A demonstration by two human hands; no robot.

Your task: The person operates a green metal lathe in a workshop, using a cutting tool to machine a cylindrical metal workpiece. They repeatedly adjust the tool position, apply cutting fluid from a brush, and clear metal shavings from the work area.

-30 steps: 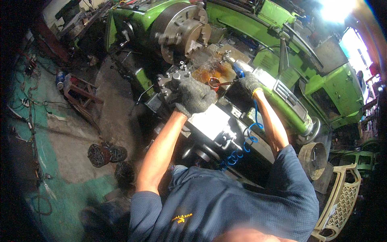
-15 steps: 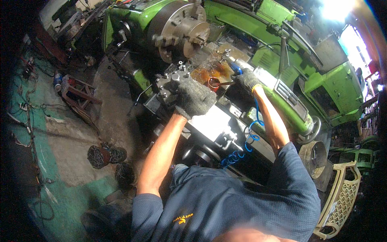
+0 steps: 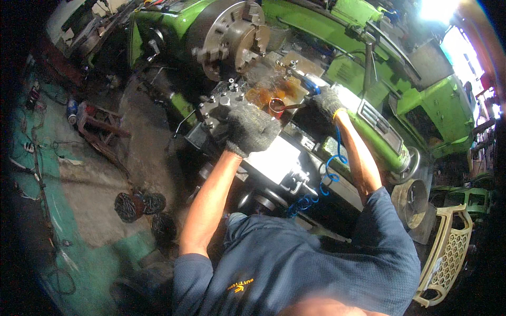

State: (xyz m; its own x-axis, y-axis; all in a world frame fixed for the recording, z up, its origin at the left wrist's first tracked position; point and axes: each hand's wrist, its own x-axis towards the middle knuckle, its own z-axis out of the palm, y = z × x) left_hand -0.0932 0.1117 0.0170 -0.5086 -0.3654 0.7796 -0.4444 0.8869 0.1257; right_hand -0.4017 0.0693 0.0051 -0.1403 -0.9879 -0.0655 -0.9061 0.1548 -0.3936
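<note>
Where two gloved hands reach over the lathe, a red cup sits between them

As the dark blue shirt (image 3: 316, 258) fills the near edge, bare forearms stretch ahead to grey gloves. A coiled blue hose (image 3: 332, 176) rises beside the right forearm. Just short of the left hand (image 3: 252, 128), the slide (image 3: 271, 160) glares white, its crank (image 3: 298, 183) pointing toward the person. The left hand curls over the tool post (image 3: 221, 102); its fingers are hidden beneath, so whether they grip anything I cannot tell. The right hand (image 3: 324, 102), banded yellow at the wrist, is bent next to a blue tool (image 3: 312, 86); its hold on that is also unclear.

The cup (image 3: 278, 114) is just beyond the left hand and to the left of the right one. From its mouth a brown stick (image 3: 293, 106) slants to the right glove, where contact cannot be made out. Around and behind the cup, the surface (image 3: 289, 87) looks wet and amber.

Farther off, the big chuck (image 3: 226, 39) stands ahead on the left, the green tailstock (image 3: 387, 137) on the right. Out in the room, the green and grey floor (image 3: 89, 221) carries a red-brown frame (image 3: 103, 131) at left; a beige chair (image 3: 448, 253) stands at right, and a bright light (image 3: 440, 10) glows at the far corner.
</note>
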